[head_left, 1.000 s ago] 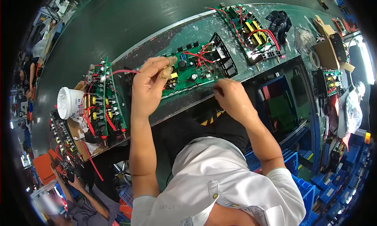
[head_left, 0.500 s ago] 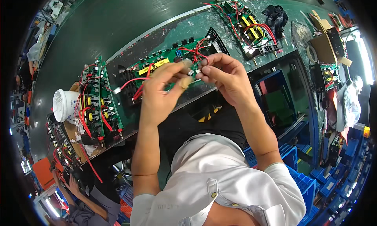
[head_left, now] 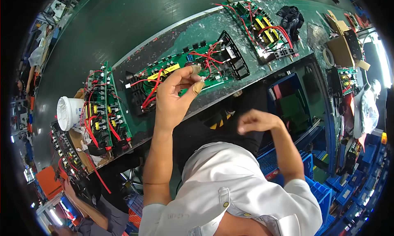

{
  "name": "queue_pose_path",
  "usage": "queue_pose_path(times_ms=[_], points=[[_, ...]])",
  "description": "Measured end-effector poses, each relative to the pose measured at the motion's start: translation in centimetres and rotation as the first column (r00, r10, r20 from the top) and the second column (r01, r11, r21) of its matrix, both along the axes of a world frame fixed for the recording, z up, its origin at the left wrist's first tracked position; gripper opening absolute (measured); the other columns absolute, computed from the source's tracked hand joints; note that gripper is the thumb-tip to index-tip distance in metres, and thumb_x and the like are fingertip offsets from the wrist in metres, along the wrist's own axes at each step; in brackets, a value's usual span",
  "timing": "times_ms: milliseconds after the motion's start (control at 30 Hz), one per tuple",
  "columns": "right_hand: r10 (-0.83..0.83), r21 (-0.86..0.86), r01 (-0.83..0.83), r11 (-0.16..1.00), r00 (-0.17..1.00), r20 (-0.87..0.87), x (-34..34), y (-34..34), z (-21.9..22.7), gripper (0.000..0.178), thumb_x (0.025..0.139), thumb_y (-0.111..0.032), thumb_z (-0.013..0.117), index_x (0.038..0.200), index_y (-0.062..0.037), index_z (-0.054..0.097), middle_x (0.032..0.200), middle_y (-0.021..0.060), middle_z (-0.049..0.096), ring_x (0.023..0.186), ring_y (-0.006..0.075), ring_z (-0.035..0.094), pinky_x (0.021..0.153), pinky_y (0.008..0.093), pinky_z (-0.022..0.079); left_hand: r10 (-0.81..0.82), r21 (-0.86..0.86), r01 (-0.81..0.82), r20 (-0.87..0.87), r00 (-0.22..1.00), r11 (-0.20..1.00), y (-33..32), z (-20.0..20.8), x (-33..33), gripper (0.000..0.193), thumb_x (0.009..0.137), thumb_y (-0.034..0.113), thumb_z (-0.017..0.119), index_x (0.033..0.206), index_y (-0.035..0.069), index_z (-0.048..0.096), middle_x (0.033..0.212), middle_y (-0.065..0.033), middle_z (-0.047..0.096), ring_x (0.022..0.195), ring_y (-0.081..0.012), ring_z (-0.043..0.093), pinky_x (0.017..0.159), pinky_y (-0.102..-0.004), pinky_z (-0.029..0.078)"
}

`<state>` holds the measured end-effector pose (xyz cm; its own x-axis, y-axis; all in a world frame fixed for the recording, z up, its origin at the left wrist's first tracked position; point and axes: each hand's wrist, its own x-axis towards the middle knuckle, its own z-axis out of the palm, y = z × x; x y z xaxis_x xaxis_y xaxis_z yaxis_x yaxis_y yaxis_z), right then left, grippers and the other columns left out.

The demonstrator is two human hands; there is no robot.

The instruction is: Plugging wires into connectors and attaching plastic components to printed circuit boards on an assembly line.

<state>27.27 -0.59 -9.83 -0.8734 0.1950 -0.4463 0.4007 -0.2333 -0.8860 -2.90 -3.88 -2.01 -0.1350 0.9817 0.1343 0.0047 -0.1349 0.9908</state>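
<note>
Green worktop point(head_left: 205, 31), scuffed and paint-worn: it is stretching across the upper half of the frame.

Main circuit board point(head_left: 184, 62), one, long: it is lying in the upper middle of the frame, its long axis running from lower left to upper right. A black vented end panel point(head_left: 236, 57) is closing its right end.

Further boards, flanking: one group point(head_left: 107, 109) is occupying the left of the frame, another board point(head_left: 262, 31) the upper right.

White tub point(head_left: 70, 113), one: it is sitting at the left, beside that group.

Hands, a pair. The left hand point(head_left: 174, 94) is reaching over the near edge of the main board; from where I am standing, the board is lying under and beyond its fingers, extending to both sides. This is the nearer hand, and on that closeness, I am judging, everything is turning. Its thumb and forefinger are facing each other across a narrow gap, a small white connector point(head_left: 202, 79) showing there; whether they are gripping it I cannot tell. The right hand point(head_left: 258, 122) is hanging well apart, right of centre, blurring, its fingers curling loosely; I cannot tell whether they are holding anything.

Red wires point(head_left: 205, 54), several: they are looping over the board's right half.
</note>
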Motion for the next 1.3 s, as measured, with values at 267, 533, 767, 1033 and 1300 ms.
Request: queue_pose_path(times_ms=[267,533,767,1033,1300], points=[[0.615,-0.331,-0.522,0.786,0.714,0.334,12.4,-9.5,-12.3,0.059,0.091,-0.058,0.064,0.113,-0.0035,0.074,0.108,0.0132,0.074,0.103,0.0242,0.068,0.091,0.0358,0.052,0.011,0.04,-0.01,-0.03,0.999,0.999,0.4,-0.4,0.3,0.04,0.086,-0.002,0.073,0.124,-0.001,0.062,0.097,-0.0034,0.067,0.089,-0.0109,0.064,0.084,-0.0267,0.053],[0.807,-0.259,-0.766,0.588,0.576,0.129,8.7,-10.9,-11.6,0.046,0.092,-0.04,0.066,0.113,0.0012,0.071,0.108,0.0194,0.073,0.095,0.0258,0.069,0.082,0.0374,0.053,-0.018,0.012,0.018,-0.073,0.997,1.0,0.8,-0.5,0.8,0.039,0.085,-0.002,0.073,0.123,-0.001,0.062,0.096,-0.0038,0.067,0.088,-0.0112,0.064,0.084,-0.0277,0.053],[0.421,0.365,-0.447,0.817,0.894,0.153,1.8,-2.5,1.8,0.041,0.09,-0.035,0.068,0.112,0.0002,0.069,0.108,0.0205,0.071,0.087,0.0343,0.069,0.079,0.0447,0.055,-0.023,0.0,0.024,-0.131,0.991,1.0,0.4,-0.4,1.1,0.043,0.083,-0.006,0.07,0.125,-0.001,0.061,0.095,-0.0048,0.067,0.086,-0.0121,0.065,0.082,-0.0278,0.053],[-0.704,0.089,0.713,0.695,0.701,-0.116,-9.9,1.5,5.9,0.022,0.095,-0.016,0.069,0.11,-0.0006,0.067,0.088,0.0012,0.068,0.075,0.0069,0.064,0.063,0.0226,0.053,0.009,0.078,0.019,-0.339,0.941,0.997,0.2,-0.4,2.0,0.045,0.082,-0.008,0.069,0.126,0.001,0.059,0.088,-0.0071,0.069,0.081,-0.0147,0.068,0.079,-0.0294,0.054],[-0.7,0.165,0.723,0.671,0.691,-0.18,-10.3,1.9,5.5,0.016,0.096,-0.014,0.067,0.104,-0.0001,0.067,0.085,0.0,0.068,0.074,0.0052,0.063,0.063,0.0212,0.05,0.108,0.161,-0.033,-0.486,0.867,0.986,-1.1,-0.8,2.4,0.047,0.079,-0.007,0.073,0.124,0.0,0.061,0.106,-0.0109,0.068,0.089,-0.0162,0.066,0.076,-0.0294,0.054]])
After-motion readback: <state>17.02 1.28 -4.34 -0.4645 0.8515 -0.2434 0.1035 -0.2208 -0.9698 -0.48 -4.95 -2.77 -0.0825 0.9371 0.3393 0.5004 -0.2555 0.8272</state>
